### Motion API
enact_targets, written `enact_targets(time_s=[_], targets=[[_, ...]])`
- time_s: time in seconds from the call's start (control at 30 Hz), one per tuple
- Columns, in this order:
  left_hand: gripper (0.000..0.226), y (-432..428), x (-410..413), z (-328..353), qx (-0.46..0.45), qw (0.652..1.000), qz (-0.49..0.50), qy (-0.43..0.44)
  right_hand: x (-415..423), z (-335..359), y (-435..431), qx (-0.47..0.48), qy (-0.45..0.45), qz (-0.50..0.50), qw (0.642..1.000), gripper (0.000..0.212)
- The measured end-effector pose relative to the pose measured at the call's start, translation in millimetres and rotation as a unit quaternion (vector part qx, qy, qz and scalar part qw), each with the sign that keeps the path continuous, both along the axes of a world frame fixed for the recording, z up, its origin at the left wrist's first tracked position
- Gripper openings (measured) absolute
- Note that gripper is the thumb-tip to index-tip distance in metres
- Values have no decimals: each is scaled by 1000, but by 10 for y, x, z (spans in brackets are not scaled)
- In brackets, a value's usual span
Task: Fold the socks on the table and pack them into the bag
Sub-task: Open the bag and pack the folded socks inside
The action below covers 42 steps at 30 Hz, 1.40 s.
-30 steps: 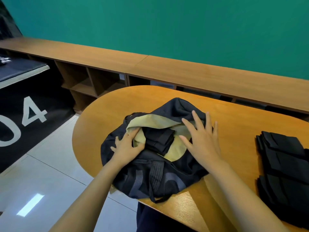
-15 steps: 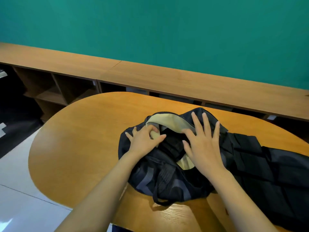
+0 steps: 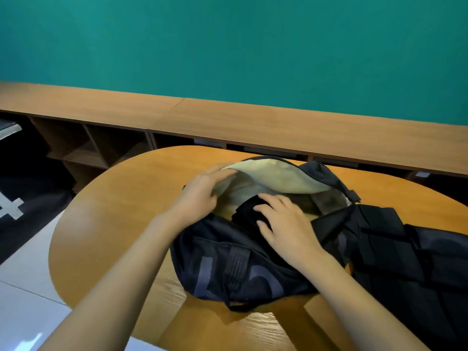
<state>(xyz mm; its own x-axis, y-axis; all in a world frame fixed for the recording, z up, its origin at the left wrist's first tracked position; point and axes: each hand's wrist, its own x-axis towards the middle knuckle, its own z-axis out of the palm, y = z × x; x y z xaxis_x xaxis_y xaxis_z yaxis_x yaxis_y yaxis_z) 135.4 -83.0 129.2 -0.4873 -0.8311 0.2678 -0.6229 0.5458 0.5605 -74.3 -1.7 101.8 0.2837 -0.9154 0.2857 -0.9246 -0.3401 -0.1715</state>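
Note:
A dark navy bag (image 3: pixel 228 269) with a cream lining (image 3: pixel 273 176) lies open in the middle of the round wooden table (image 3: pixel 114 224). My left hand (image 3: pixel 200 196) grips the left edge of the bag's upper flap and holds it raised. A bundle of folded black socks (image 3: pixel 245 214) sits in the bag's mouth. My right hand (image 3: pixel 286 229) rests on top of this bundle, fingers spread and pressing down. More black socks (image 3: pixel 395 249) lie in a pile on the table to the right, touching the bag.
A long wooden shelf unit (image 3: pixel 228 122) with open cubbies runs behind the table, under a teal wall. Left of the table are white floor tiles (image 3: pixel 22 287) and a black mat.
The bag's flap has been lifted wider by my left hand, showing more lining. My right hand has moved from the bag's top into the opening, onto the folded socks.

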Motion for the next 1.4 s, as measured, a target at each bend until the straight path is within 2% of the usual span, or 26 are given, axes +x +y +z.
enact_targets(time_s=[0.07,0.1,0.2,0.3,0.47,0.53,0.63,0.73,0.87,0.9,0.97,1.07,1.1,1.17,1.23,1.33,1.4], targets=[[86,38,14,-10,0,1000,-16,-5,-39,-131,-84,179,-48,-76,980,50],[87,60,22,-21,0,1000,-23,-7,-65,-193,-166,233,-73,-100,965,55],[86,153,43,-85,7,999,-40,-15,-87,-330,-421,280,-131,-147,940,60],[85,242,67,-166,14,999,-49,-14,-50,-371,-603,329,-106,-195,918,79],[89,270,126,-226,25,999,-43,-7,3,-281,-660,417,-56,-192,887,107],[92,258,140,-211,24,999,-30,-18,60,-251,-640,424,-94,-194,880,115],[91,247,135,-164,21,999,-18,-23,166,-207,-607,445,-216,-191,848,112],[91,246,117,-132,13,1000,-12,-10,264,-187,-622,436,-245,-191,845,99],[89,228,115,-98,1,1000,-17,13,532,-98,-727,419,-353,-163,821,86],[88,219,116,-82,2,1000,-18,13,649,-76,-736,403,-366,-142,827,75],[86,188,133,-70,9,1000,-19,22,862,-69,-727,381,-281,-94,876,55],[84,108,196,-104,14,1000,6,-18,931,-84,-590,318,-40,-64,945,57],[85,87,206,-124,15,998,24,-56,836,-118,-508,266,14,-74,961,57],[88,67,177,-182,24,988,67,-135,575,-142,-160,116,56,-84,988,64],[87,83,72,-250,34,978,95,-181,332,-235,204,15,52,-93,994,78],[71,84,-127,-392,64,964,149,-211,157,-538,460,75,64,-108,989,77],[83,93,-226,-452,82,956,180,-214,170,-715,506,105,81,-111,985,77]])
